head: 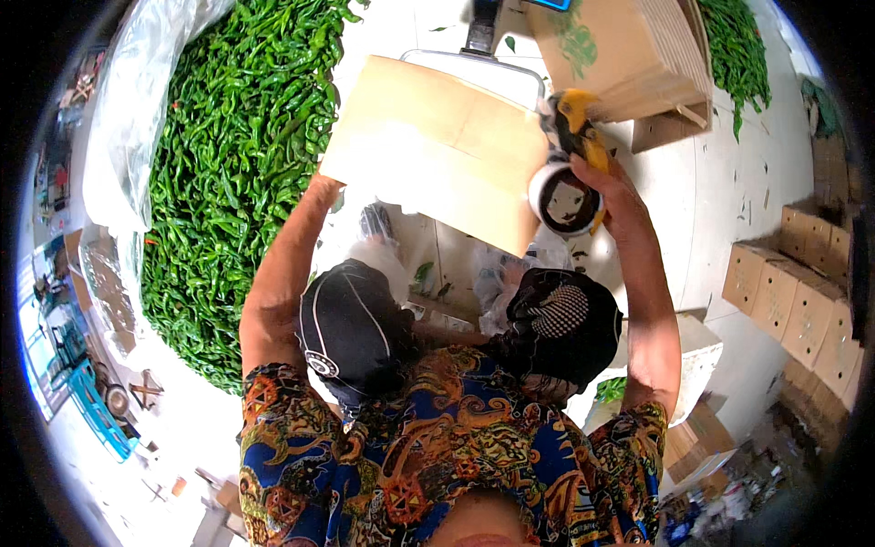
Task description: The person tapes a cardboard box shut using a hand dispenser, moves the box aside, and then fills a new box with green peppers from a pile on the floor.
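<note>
A brown cardboard box lies between my arms above my knees, its upper face partly washed out by glare. My left hand is at the box's left edge, mostly hidden by it. My right hand grips a yellow and black tape dispenser with a large roll of tape, close against the box's right end. Beyond the box is a scale platform with a dark post. To the left spreads a big heap of green chili peppers.
Flattened cartons stand at the upper right, with more green peppers behind. Stacked cartons line the right side. A white foam box is beside my right elbow. Clear plastic sheeting edges the pepper heap.
</note>
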Available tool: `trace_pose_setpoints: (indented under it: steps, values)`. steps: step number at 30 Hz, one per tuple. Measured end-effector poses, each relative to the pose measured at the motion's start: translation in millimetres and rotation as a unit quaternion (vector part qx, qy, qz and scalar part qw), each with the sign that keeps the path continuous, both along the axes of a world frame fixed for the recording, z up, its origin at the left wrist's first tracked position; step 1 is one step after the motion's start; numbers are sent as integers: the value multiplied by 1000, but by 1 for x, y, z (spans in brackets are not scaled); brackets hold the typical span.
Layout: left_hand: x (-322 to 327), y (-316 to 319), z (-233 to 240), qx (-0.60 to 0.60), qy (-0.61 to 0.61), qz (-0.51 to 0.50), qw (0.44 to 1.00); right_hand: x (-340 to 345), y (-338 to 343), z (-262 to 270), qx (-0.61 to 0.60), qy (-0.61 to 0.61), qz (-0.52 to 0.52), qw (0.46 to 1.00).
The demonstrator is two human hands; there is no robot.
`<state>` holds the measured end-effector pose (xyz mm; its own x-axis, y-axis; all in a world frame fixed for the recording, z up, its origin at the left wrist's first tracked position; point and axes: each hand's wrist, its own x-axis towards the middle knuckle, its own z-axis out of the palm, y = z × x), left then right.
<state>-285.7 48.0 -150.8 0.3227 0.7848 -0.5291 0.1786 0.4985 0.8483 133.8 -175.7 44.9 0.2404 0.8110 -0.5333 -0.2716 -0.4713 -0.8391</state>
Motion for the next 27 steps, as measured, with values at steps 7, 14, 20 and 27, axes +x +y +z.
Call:
trace_pose_setpoints:
  steps: [7, 14, 20, 27]
  values:
    - [29, -53, 14, -72, -144, 96, 982, 13, -12, 12, -73, 32, -90, 993]
    - [11, -76, 24, 13, -62, -43, 997, 23, -11, 2, -20, 37, -92, 995]
    - [35, -78, 50, 129, -9, -26, 991, 21, -2, 8, 10, 39, -30, 999]
    - [49, -69, 74, 116, 23, -87, 989, 25, -39, 67, -24, -46, -129, 990]
